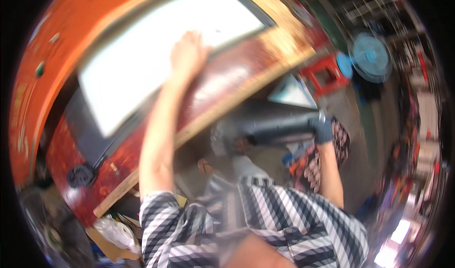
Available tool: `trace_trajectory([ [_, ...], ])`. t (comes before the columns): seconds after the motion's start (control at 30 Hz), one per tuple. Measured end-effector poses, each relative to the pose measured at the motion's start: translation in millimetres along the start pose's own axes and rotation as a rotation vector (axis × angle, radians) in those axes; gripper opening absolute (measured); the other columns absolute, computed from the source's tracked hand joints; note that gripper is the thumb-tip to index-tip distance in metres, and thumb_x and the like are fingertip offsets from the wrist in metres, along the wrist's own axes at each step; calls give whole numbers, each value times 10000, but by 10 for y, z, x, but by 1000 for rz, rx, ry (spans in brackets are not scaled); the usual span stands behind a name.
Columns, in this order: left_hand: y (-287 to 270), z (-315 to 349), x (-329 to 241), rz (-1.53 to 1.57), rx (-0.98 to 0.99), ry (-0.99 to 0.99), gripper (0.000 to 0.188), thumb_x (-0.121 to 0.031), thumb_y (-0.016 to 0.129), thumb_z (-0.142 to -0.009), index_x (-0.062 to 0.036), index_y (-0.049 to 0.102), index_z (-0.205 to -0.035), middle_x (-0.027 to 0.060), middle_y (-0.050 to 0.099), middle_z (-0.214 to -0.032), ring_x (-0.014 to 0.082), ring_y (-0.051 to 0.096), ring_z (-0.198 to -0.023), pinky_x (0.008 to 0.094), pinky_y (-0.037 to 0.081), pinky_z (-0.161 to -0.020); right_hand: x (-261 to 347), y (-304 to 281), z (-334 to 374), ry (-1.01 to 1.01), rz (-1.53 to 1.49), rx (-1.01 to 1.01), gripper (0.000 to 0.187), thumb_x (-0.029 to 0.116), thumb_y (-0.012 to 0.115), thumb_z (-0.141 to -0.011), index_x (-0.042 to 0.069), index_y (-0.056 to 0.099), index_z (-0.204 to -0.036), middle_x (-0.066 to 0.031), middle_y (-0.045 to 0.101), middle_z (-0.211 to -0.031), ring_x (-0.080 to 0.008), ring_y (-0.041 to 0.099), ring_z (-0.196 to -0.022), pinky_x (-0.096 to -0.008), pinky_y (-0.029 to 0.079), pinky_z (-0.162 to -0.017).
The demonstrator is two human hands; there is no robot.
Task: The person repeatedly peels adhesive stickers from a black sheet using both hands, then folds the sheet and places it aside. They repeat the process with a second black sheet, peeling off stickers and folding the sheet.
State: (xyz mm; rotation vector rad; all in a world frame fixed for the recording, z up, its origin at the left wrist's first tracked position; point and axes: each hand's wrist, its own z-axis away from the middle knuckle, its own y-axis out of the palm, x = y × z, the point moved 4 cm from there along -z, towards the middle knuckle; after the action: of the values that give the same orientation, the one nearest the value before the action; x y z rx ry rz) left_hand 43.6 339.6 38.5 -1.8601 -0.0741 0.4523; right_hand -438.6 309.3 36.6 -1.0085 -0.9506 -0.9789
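My left hand lies on a large white sheet, its thumb apart from the fingers, though motion smears it. The sheet rests on a dark flat mat or board on the reddish-brown table. Low to the right, my right hand is covered by something blue-grey, perhaps a glove, which hides its fingers. It is at the end of a long, shiny, dark blue-grey thing. Blur hides what kind of thing this is and whether my hand grips it.
An orange panel stands beyond the table. A black round object sits at its left end. A red stool and a blue fan stand to the right. White plastic lies below the table's left corner.
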Motion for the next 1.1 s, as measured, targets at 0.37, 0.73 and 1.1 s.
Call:
trace_trajectory([
  [0.37,632,172,-1878,1009,275,558,340,-168,605,-928,-16,596,-1232,135,641,-1196,244,601,-1129,343,452,-976,307,-1169,-54,-97,-508,-272,178,59,651,-812,43,620,-987,-45,640,-925,-163,619,-838,-308,509,-816],
  [0.73,1422,792,-2255,1516,747,-226,659,-497,531,-934,5,468,-1355,138,540,-1318,187,500,-1222,383,377,-1037,1171,-1971,121,-455,-348,-374,276,76,716,-778,66,635,-1042,-35,637,-945,-173,613,-896,-334,496,-871],
  [1.1,-337,363,-1634,2483,540,449,519,-433,526,-933,-104,492,-1332,116,570,-1258,266,590,-1091,434,487,-908,2866,-906,459,-996,58,43,412,203,575,-917,-12,535,-1265,-130,595,-1248,-215,563,-1148,-347,395,-1042],
])
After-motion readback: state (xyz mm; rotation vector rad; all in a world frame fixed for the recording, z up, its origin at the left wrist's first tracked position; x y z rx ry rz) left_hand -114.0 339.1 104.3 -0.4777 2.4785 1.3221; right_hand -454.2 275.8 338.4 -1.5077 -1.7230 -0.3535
